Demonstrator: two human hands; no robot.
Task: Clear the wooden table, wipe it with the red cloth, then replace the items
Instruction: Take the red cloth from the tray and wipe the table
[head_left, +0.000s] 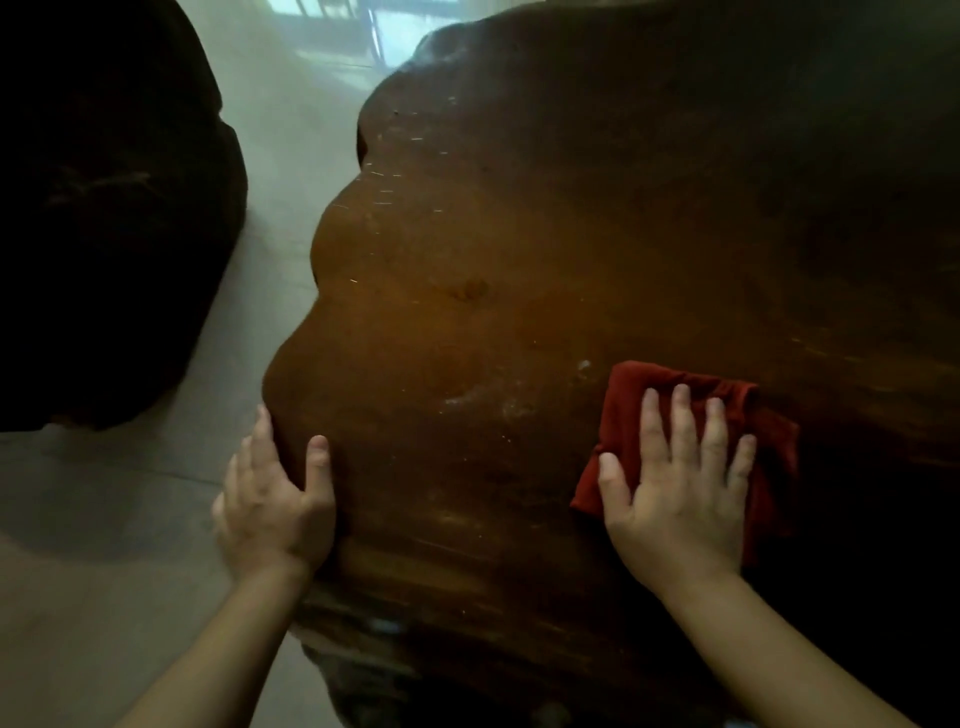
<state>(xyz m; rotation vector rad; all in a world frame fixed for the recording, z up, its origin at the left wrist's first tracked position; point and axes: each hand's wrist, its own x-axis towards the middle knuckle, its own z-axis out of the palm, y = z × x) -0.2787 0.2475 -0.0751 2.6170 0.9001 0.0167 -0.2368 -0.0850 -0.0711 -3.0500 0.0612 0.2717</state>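
right hand (675, 493), flat and released with fingers spread, presses the red cloth (634, 384) beneath it onto the counter (493, 249) for wiping. left hand (270, 504), also released, straddles the counter's edge, likely as a brace.

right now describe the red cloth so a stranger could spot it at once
Find the big wavy-edged wooden table. Toward its near right side, the right hand presses flat on a folded red cloth. It is the only red thing on the brown wood.
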